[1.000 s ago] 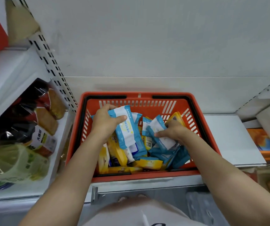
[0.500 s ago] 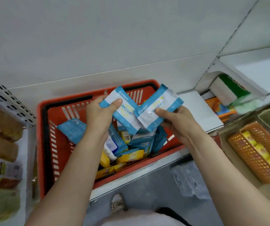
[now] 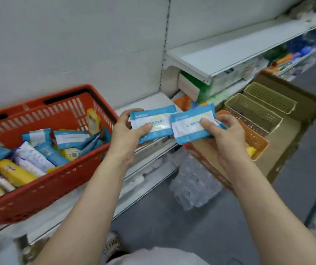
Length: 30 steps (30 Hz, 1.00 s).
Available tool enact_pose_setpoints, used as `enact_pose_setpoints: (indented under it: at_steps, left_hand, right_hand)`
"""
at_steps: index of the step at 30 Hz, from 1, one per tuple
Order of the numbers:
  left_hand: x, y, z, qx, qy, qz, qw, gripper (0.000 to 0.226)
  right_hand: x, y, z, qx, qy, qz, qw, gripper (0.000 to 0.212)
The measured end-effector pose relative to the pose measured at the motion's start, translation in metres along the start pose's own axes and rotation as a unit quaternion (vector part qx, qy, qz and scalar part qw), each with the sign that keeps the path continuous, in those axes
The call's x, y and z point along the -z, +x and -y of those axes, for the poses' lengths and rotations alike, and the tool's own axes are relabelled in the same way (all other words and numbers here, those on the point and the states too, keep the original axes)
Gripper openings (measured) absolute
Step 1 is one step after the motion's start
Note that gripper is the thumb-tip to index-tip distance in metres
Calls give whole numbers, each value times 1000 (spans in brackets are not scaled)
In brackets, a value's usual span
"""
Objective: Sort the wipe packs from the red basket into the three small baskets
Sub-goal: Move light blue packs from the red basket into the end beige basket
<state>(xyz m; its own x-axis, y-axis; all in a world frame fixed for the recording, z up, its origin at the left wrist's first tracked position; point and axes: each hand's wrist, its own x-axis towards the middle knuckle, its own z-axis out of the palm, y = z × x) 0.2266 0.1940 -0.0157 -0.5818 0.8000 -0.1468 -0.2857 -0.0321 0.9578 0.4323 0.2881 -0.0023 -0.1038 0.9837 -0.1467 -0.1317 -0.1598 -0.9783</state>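
Only one view on my feed: head cam, worn, wide-angle, looked fwd and down from above the forearms. It sat close in; both arms ran up from the bottom edge to mid-frame. It faced a white shelf wall (image 3: 77,44), tilted, w/ the red basket (image 3: 44,190) at lower left and three small baskets (image 3: 256,119) at right. Floor (image 3: 191,226) showed below. Edges bent and blurred. No 2nd view, so no shared area.

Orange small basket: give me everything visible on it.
The orange small basket is perforated plastic, long and rectangular, upright in a brown cardboard tray beside two olive-green baskets. A yellow pack lies inside at its near end. The right hand, holding a blue-and-white wipe pack, hides its left part.
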Motion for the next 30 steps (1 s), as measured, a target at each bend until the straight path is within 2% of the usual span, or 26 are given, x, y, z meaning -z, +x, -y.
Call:
enact_pose_setpoints:
  at_steps: [4,6,8,12,19,22,30]
  left_hand:
    - [-92,-40,43,18,13,25,999,33]
    - [-135,-56,66,27,13,38,999,31]
    - [-176,-68,87,37,20,45,998,31]
    - [-240,-84,118,65,44,67,995,34]
    - [-331,-47,150,102,79,117,985,46]
    - [-376,-17,174,117,71,125,983,33]
    - [-508,57,207,148,42,92,984,29]
  right_hand:
    - [116,5,8,14,-10,-62,998,35]
    - [171,5,12,15,26,-69,997,47]
    - [218,4,16,22,15,-70,997,60]
    - [298,15,21,7,-15,-87,996,39]
    - [381,83,17,-21,-50,-181,982,30]
    - [410,130,21,-30,-89,-192,977,34]
    - [473,272,60,-86,-159,-109,977,45]
